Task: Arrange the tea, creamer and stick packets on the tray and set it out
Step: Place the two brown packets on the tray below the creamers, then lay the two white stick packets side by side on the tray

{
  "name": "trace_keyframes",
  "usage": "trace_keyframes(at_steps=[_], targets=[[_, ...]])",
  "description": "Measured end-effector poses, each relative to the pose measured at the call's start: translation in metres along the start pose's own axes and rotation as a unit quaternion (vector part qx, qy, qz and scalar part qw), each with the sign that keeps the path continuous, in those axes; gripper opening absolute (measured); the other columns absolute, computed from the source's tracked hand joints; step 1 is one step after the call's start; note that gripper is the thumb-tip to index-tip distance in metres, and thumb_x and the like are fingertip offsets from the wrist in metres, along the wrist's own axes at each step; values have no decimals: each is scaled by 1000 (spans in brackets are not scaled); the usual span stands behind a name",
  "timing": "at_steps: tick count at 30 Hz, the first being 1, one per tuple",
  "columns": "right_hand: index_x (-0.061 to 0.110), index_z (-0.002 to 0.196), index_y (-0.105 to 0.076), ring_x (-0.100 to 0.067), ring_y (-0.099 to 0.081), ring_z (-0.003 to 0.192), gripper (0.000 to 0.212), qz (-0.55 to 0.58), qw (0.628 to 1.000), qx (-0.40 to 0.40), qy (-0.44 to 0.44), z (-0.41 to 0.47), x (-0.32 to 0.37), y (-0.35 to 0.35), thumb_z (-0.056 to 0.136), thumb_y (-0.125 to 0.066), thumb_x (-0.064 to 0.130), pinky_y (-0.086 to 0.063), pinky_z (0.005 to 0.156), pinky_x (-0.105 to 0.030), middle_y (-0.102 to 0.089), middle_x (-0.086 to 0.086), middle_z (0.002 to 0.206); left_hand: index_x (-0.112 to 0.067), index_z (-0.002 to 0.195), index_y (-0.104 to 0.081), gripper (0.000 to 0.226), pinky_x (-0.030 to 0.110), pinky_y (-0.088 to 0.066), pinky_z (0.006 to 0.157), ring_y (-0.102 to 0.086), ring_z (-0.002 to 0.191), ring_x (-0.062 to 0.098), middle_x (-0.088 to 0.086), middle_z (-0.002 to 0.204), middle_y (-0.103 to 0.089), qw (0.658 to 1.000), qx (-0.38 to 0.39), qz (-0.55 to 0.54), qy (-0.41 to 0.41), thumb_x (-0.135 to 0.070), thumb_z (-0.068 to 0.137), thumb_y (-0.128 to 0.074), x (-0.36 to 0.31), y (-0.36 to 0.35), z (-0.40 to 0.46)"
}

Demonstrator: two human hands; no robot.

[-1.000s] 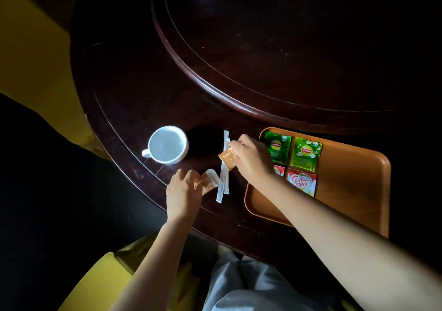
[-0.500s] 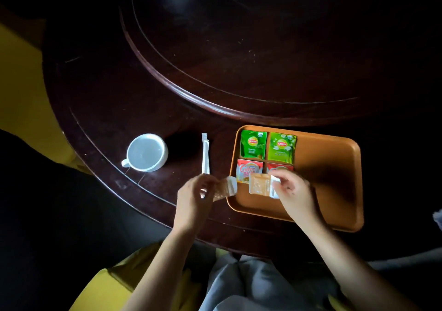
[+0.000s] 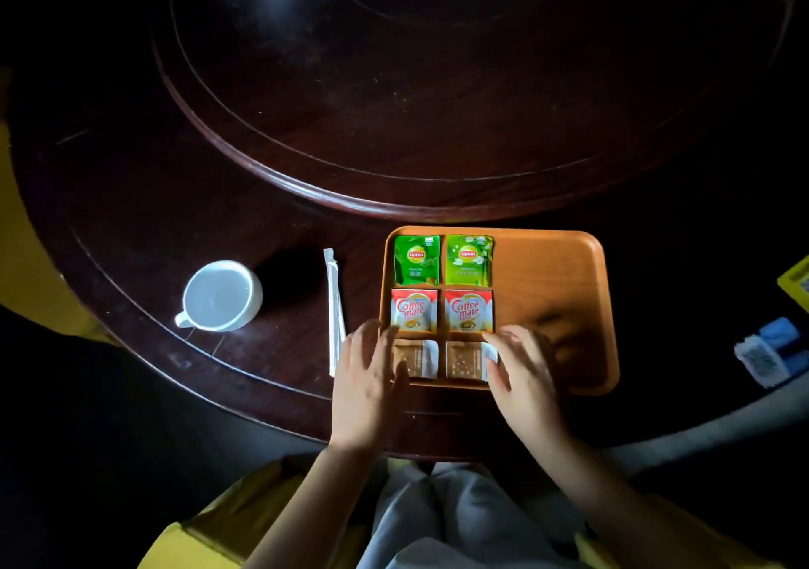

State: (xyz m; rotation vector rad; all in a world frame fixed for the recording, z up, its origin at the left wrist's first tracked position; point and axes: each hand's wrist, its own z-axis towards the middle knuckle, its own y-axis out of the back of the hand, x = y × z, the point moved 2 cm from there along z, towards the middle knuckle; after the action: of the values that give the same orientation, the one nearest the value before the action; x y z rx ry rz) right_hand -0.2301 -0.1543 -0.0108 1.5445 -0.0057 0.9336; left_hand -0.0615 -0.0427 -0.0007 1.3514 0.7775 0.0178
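An orange tray (image 3: 551, 288) lies on the dark wooden table. On its left half, two green tea packets (image 3: 416, 260) (image 3: 468, 259) make the far row. Below them sit two red and white creamer packets (image 3: 414, 310) (image 3: 468, 311). Two brown packets (image 3: 418, 359) (image 3: 464, 360) form the near row. My left hand (image 3: 365, 378) rests with spread fingers on the left brown packet's edge. My right hand (image 3: 523, 374) touches the right brown packet's right end. White stick packets (image 3: 335, 306) lie on the table left of the tray.
A white cup (image 3: 221, 295) stands left of the sticks. A raised round turntable (image 3: 394, 131) fills the table's far side. Blue and white items (image 3: 770, 352) and a yellow item (image 3: 796, 282) sit at the right edge. A yellow chair (image 3: 210, 529) is under me.
Both hands carried the brown packets from the table to the tray and laid them down in the near row. The fingers have loosened on them.
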Motion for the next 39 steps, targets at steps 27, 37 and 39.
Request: trace_keyframes(at_steps=[27, 37, 39], targets=[[14, 99, -68, -27, -65, 85, 22, -53, 992, 56, 102, -9, 41, -5, 77, -64, 17, -56, 72, -38, -68, -7, 93, -21, 111, -58, 32, 36, -48, 72, -61, 92, 25, 3, 106, -66, 1000, -3, 28, 5, -28, 81, -47, 2, 15, -26], [3, 93, -59, -34, -59, 92, 14, -43, 965, 242, 88, 64, 144, -70, 85, -59, 15, -49, 69, -41, -59, -14, 99, -17, 102, -63, 32, 39, -48, 78, -64, 91, 26, 3, 101, -69, 968, -9, 36, 247, -36, 76, -66, 64, 32, 8], [1, 97, -60, -35, -60, 93, 16, -65, 959, 262, 83, 72, 153, -80, 84, -60, 10, -50, 69, -39, -59, -15, 101, -18, 99, -64, 30, 39, -48, 77, -62, 92, 27, 3, 100, -68, 966, 3, 47, 253, -38, 77, -63, 65, 27, 10]])
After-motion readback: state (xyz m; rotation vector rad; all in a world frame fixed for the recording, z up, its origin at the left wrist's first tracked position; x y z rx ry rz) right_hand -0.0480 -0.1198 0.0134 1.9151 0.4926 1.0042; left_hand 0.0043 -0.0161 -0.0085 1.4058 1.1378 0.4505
